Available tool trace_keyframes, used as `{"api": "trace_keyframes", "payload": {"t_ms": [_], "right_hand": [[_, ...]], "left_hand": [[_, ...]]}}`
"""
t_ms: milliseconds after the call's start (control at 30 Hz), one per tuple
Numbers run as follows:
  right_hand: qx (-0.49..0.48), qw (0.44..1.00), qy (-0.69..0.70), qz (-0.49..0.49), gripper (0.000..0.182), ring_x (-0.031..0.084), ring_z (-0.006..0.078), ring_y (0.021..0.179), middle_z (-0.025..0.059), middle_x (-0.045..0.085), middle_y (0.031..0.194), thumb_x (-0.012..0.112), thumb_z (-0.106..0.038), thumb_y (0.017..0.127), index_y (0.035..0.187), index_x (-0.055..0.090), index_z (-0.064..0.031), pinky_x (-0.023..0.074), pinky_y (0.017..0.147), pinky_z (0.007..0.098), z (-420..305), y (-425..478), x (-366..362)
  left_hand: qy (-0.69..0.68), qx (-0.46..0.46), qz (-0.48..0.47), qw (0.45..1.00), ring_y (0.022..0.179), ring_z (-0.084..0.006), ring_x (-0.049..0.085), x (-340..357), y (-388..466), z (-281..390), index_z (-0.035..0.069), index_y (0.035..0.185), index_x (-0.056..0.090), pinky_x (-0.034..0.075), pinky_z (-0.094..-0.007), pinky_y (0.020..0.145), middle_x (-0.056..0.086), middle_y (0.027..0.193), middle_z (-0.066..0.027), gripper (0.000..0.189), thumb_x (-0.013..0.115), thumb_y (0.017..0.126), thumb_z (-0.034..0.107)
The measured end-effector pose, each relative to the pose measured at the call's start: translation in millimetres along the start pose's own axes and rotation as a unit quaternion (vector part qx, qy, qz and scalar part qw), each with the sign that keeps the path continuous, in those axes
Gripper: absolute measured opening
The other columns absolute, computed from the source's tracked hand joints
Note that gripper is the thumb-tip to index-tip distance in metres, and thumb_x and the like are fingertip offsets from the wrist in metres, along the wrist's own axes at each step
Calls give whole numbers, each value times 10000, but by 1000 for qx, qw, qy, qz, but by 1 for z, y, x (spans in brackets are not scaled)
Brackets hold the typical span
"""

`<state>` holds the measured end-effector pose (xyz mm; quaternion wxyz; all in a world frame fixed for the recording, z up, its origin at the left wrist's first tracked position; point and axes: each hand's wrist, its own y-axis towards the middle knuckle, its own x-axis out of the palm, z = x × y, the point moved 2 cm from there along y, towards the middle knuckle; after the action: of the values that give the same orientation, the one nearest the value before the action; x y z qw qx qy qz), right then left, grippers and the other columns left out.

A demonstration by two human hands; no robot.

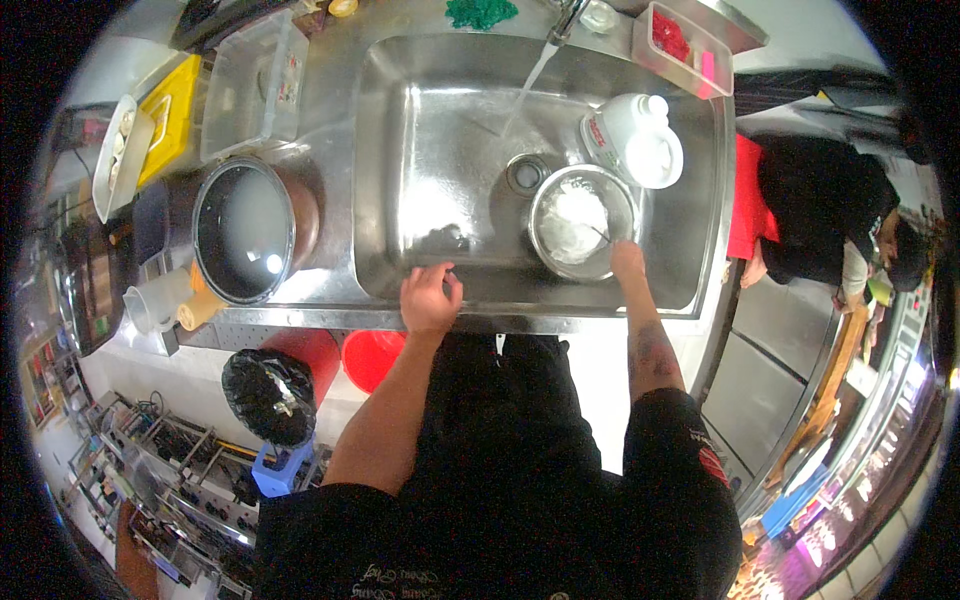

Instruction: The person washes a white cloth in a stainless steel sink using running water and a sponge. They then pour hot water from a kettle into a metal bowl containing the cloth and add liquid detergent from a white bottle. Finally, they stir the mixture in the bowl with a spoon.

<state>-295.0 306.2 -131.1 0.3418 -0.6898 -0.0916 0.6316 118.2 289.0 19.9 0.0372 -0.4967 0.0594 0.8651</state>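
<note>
My right hand (627,259) grips a thin dark-handled utensil (601,235) at the near right rim of a round bowl (541,255). The utensil's end dips into white, foamy-looking contents (573,217), so its tip cannot be made out. The bowl stands in a stainless steel sink (450,142), just right of the drain (527,174). Behind it leans a white plastic jug (637,142) with a handle, bearing writing. My left hand (431,296) hovers at the sink's front edge, fingers loosely bent and thumb apart, with nothing in it. Water (525,94) runs from the faucet (564,30).
Left of the sink stand a large pot (300,217) of cloudy liquid and a clear plastic bin (251,90). A small container (720,64) sits at the back right corner. A black-lined bin (270,397) and red bucket (373,360) are below. Another person (825,202) works at right.
</note>
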Motion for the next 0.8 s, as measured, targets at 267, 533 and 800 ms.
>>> {"api": "trace_keyframes", "payload": {"t_ms": [267, 533, 800], "right_hand": [[-128, 991, 0, 39, 240, 649, 374, 802, 214, 657, 851, 480, -158, 863, 825, 654, 3, 534, 715, 438, -46, -3, 12], [-12, 999, 25, 32, 269, 659, 366, 815, 225, 662, 868, 484, -200, 880, 856, 663, 1, 532, 739, 447, -41, 1, -28], [-87, 996, -26, -3, 208, 661, 366, 850, 195, 670, 912, 504, -146, 853, 884, 664, -18, 537, 744, 446, -86, -36, -62]], "left_hand": [[-2, -14, -4, 1000, 800, -247, 599, 0, 2, -2, 102, 893, 661, 455, -377, 706, 671, 852, -52, 174, 589, 740, 145], [-8, 6, 8, 1000, 779, -253, 599, 6, 1, -4, 99, 888, 657, 461, -378, 698, 669, 838, -57, 167, 587, 743, 144], [-6, -11, -9, 1000, 759, -259, 594, 2, -3, -3, 96, 877, 651, 463, -386, 699, 663, 821, -59, 159, 588, 740, 146]]}}
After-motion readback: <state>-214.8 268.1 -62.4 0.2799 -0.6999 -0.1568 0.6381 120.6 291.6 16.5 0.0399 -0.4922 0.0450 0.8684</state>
